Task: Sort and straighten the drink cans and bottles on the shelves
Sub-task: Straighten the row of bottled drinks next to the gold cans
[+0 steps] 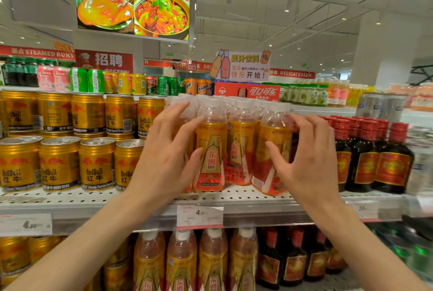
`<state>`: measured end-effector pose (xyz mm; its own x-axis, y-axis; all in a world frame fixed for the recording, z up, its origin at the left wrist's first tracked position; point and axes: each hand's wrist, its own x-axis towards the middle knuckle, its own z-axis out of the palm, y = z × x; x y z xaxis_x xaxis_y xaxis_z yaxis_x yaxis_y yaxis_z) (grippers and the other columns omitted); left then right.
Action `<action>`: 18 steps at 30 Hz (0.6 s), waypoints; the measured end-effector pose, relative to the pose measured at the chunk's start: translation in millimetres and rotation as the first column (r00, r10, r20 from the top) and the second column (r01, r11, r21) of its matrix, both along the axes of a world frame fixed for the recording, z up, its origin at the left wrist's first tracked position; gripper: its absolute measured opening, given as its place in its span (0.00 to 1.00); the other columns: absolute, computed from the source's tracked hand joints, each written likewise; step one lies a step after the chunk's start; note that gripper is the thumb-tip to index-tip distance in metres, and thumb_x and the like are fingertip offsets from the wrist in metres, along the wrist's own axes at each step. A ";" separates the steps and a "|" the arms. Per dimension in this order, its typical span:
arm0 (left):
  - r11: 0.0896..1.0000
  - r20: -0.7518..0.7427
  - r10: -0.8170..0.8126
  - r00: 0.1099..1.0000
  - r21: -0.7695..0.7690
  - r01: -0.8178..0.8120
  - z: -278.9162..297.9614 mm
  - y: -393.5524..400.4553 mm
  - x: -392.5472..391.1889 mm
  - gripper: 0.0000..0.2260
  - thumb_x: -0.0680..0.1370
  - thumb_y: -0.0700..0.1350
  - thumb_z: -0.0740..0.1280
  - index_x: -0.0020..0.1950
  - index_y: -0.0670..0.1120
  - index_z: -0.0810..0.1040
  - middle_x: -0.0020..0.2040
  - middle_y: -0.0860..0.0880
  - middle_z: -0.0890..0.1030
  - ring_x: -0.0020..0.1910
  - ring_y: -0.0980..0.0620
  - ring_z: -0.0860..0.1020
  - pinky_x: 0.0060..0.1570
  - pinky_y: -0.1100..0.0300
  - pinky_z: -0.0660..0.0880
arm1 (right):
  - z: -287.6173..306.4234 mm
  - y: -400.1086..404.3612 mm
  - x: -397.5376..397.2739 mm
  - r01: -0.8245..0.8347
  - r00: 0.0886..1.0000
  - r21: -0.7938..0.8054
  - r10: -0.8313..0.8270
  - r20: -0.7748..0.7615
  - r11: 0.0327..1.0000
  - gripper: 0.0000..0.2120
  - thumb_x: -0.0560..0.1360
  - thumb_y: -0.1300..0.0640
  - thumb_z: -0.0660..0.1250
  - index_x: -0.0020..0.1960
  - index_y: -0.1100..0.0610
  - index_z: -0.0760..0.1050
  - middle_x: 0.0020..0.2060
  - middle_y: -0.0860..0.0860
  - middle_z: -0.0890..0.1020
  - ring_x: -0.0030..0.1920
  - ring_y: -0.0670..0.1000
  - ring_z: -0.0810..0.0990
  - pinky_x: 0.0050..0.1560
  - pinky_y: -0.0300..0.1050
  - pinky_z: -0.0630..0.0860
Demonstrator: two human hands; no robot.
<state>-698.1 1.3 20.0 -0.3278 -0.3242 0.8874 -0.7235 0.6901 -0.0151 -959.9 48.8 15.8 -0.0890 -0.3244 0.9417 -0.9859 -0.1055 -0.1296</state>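
Bottles (239,147) of orange energy drink, clear plastic with glossy gold and red labels, stand at the front of our perforated white metal shelf (234,197). Our left hand (164,157) and right hand (307,161) bracket the row, fingers spread and lightly curled, touching the outer bottles. The rightmost bottle leans, so we judge squaring unfinished. Ribbed gold cans (59,164) to the left look tidy, stacked in two tiers. Dark, red-capped bottles (372,159) stand to the right.

both forearms raised, left hand (167,150) and right hand (307,157) facing, fingers (178,112) spread, loosely curved
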 end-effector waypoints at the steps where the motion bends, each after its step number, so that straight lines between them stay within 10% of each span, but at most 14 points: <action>1: 0.999 0.057 0.024 0.998 -0.024 -0.023 6.1 -1.1 -6.8 0.27 0.77 0.50 0.69 0.75 0.48 0.69 0.79 0.44 0.60 0.79 0.45 0.56 0.77 0.45 0.55 | 0.2 -1.8 -1.8 -0.003 0.999 0.051 0.001 0.037 0.999 0.38 0.73 0.45 0.74 0.75 0.61 0.64 0.67 0.59 0.71 0.67 0.57 0.70 0.71 0.52 0.70; 6: 0.983 0.254 0.173 0.952 -0.105 -0.150 35.4 -9.9 -31.5 0.28 0.76 0.56 0.67 0.74 0.49 0.68 0.80 0.44 0.58 0.80 0.43 0.53 0.78 0.44 0.44 | -12.7 -15.2 4.4 -0.059 0.993 0.172 0.040 0.114 0.983 0.47 0.74 0.40 0.71 0.82 0.56 0.50 0.73 0.57 0.65 0.72 0.55 0.68 0.70 0.51 0.70; 18: 0.969 0.299 0.246 0.922 -0.070 -0.236 44.1 -22.4 -26.0 0.33 0.76 0.65 0.58 0.78 0.52 0.62 0.75 0.47 0.67 0.76 0.46 0.64 0.78 0.42 0.45 | 0.8 -13.2 -15.6 0.052 0.997 0.053 -0.049 -0.064 0.997 0.39 0.75 0.37 0.66 0.77 0.60 0.61 0.70 0.59 0.70 0.69 0.59 0.70 0.67 0.57 0.69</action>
<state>-724.1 -21.1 64.2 -0.4982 -0.3998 0.7694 -0.8251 0.4912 -0.2790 -975.5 35.5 16.6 -0.0483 -0.3725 0.9268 -0.9962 -0.0496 -0.0718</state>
